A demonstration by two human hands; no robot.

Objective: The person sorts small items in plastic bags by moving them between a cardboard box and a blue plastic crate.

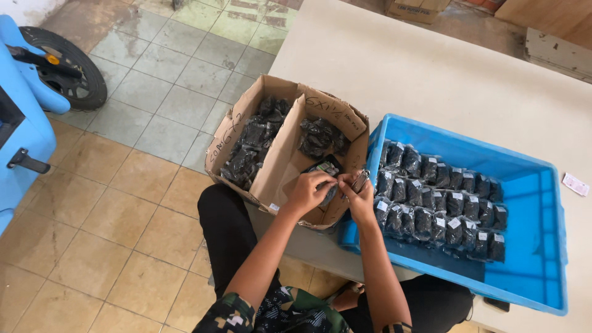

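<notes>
Gripped between both hands over the right half of a divided cardboard box [280, 161]: one small dark packet [325, 172], pinched at its top edge. Left hand [306, 190] closed around the packet's near side, fingers curled tight; right hand [359, 195] closed too, on the packet's other edge and on a slim metallic tool [360, 180] (possibly a stapler or a clip, too small to tell). Packet held just above the box's inner wall, clear of the loose heap of dark packets [319, 137] behind it. Second heap [254, 143] piled in the left compartment. Just right of the box, touching it, a blue plastic crate [535, 240] with rows of labelled packets [439, 200] stood upright along its near side. Both set on a pale table [444, 80]; tiled floor [142, 105] and a blue scooter [24, 117] off to the left. Likely risks, judged from this pose: packet slipped into the heap below, given the crowded two-handed pinch around the tool; box, overhanging the table edge toward the lap, tipped by a nudge from a forearm.
</notes>
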